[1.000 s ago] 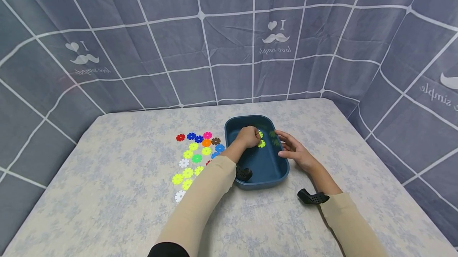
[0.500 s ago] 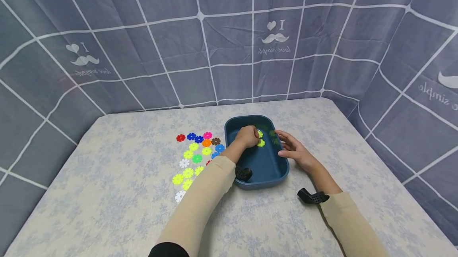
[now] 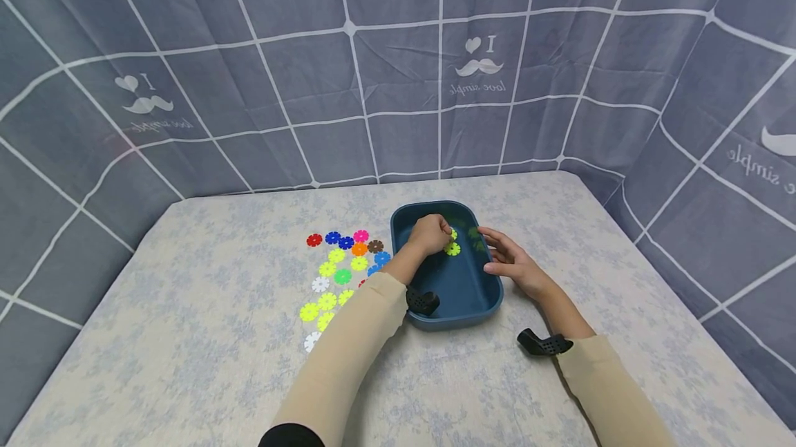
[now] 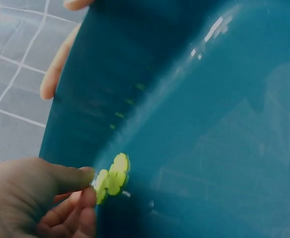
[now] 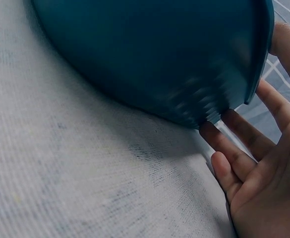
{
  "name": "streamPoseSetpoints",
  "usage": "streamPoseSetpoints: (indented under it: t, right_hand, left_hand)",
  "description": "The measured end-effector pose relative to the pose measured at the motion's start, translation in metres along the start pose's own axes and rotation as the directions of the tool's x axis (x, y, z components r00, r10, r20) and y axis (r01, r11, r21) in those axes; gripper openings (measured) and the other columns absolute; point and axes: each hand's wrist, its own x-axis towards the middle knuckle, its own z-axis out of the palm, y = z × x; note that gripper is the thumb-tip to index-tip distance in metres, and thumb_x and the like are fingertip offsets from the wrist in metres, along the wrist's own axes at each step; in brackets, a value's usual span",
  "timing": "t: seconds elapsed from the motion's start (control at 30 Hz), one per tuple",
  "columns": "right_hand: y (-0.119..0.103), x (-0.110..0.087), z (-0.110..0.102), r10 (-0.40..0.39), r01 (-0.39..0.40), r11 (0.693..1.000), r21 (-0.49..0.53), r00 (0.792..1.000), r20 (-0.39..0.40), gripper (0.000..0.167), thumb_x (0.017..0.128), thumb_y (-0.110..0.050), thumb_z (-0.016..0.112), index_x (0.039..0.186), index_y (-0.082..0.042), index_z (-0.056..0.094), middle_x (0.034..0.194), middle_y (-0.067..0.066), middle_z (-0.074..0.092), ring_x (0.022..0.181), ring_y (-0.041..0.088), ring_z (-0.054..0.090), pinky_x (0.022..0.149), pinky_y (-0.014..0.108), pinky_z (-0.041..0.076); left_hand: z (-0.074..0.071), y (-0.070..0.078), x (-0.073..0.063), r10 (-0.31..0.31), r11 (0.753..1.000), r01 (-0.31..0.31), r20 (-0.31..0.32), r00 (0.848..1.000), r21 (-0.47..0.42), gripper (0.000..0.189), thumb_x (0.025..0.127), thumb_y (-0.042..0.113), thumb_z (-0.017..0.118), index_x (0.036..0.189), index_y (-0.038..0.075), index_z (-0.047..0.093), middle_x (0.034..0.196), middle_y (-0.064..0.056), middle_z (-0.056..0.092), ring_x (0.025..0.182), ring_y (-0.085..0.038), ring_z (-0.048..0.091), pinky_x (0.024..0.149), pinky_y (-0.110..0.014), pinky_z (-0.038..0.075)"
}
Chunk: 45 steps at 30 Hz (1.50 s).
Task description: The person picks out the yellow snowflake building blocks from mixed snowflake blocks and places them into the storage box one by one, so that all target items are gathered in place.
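A dark blue plastic bin stands on the table. My left hand reaches inside it, and in the left wrist view its thumb and finger pinch the edge of a yellow-green snowflake disc. A second yellow-green disc touches or overlaps that one; whether they are joined I cannot tell. Both discs are partly covered by the hand in the head view. Against the outside of the bin's right wall rests my right hand, its fingers spread and fairly straight, fingertips touching the wall.
Left of the bin lie several loose snowflake discs in many colours, such as a red disc, a green disc and a white disc. My left forearm hides some of them. A grey checked curtain hangs behind the table.
My left hand has shifted and turned very slightly inside the bin, and the nearer yellow-green disc has moved a little left. My right hand and the bin have stayed put.
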Motion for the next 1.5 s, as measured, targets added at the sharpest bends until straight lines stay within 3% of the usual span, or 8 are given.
streamPoseSetpoints:
  t: [0.17,0.4,0.53,0.67,0.9,1.27,1.5]
  right_hand:
    - [0.000,0.000,0.000,-0.009,0.009,1.000,0.001,1.000,0.008,0.071,0.093,-0.004,0.058,0.153,-0.003,0.021,0.153,0.032,0.020,0.122,0.023,0.049,0.091,0.028,0.047]
    - [0.000,0.000,0.001,-0.001,0.001,1.000,-0.005,1.000,0.007,0.070,0.093,-0.004,0.057,0.153,-0.002,0.021,0.153,0.031,0.019,0.129,0.046,0.038,0.092,0.027,0.046]
    - [0.001,0.000,0.001,0.001,-0.001,1.000,-0.004,1.000,0.002,0.071,0.093,-0.004,0.058,0.153,-0.002,0.020,0.153,0.031,0.020,0.128,0.043,0.040,0.092,0.028,0.046]
    - [0.001,0.000,0.001,-0.010,0.010,1.000,0.006,1.000,0.007,0.071,0.093,-0.005,0.059,0.153,-0.002,0.021,0.152,0.032,0.020,0.125,0.033,0.046,0.091,0.029,0.047]
    - [0.001,0.000,0.001,-0.025,0.024,0.999,0.027,1.000,0.008,0.071,0.092,-0.005,0.060,0.153,-0.001,0.022,0.151,0.034,0.021,0.117,0.017,0.052,0.090,0.029,0.048]
    - [0.000,-0.002,0.001,-0.014,0.014,1.000,0.006,1.000,-0.006,0.072,0.092,-0.005,0.060,0.153,-0.002,0.022,0.151,0.033,0.022,0.116,0.014,0.052,0.089,0.027,0.048]
    - [0.000,-0.001,0.002,-0.003,0.003,1.000,0.008,1.000,-0.009,0.072,0.092,-0.003,0.060,0.153,-0.002,0.022,0.152,0.031,0.022,0.120,0.019,0.050,0.089,0.027,0.048]
  left_hand:
    - [-0.005,0.007,-0.002,0.043,0.998,-0.044,-0.021,0.999,-0.053,0.009,0.095,0.013,0.064,0.098,0.005,0.067,0.097,-0.008,0.066,0.080,-0.020,0.062,0.069,-0.032,0.050]
    - [-0.014,0.016,-0.005,0.066,0.988,-0.067,-0.013,0.998,-0.141,0.012,0.096,0.016,0.065,0.100,0.005,0.066,0.091,-0.006,0.064,0.077,-0.018,0.059,0.067,-0.030,0.048]
    - [-0.022,0.015,-0.011,0.084,0.976,-0.084,-0.008,0.996,-0.199,0.013,0.096,0.016,0.063,0.101,0.003,0.065,0.091,-0.008,0.064,0.081,-0.023,0.061,0.068,-0.031,0.048]
    - [-0.029,0.012,-0.016,0.084,0.964,-0.082,-0.004,0.996,-0.251,0.015,0.097,0.016,0.063,0.104,0.003,0.065,0.092,-0.009,0.064,0.090,-0.030,0.063,0.073,-0.033,0.049]
    - [-0.041,0.005,-0.019,0.098,0.943,-0.103,-0.030,0.995,-0.318,0.015,0.096,0.014,0.064,0.104,0.001,0.064,0.091,-0.009,0.064,0.093,-0.032,0.065,0.076,-0.034,0.050]
    - [-0.055,-0.013,-0.030,0.064,0.908,-0.091,-0.078,0.995,-0.409,0.014,0.096,0.013,0.064,0.102,0.001,0.063,0.084,-0.007,0.058,0.097,-0.042,0.060,0.079,-0.036,0.049]
    - [-0.063,-0.020,-0.034,0.047,0.912,-0.086,-0.107,0.993,-0.402,0.013,0.096,0.011,0.063,0.101,0.000,0.063,0.083,-0.007,0.058,0.093,-0.041,0.061,0.084,-0.045,0.050]
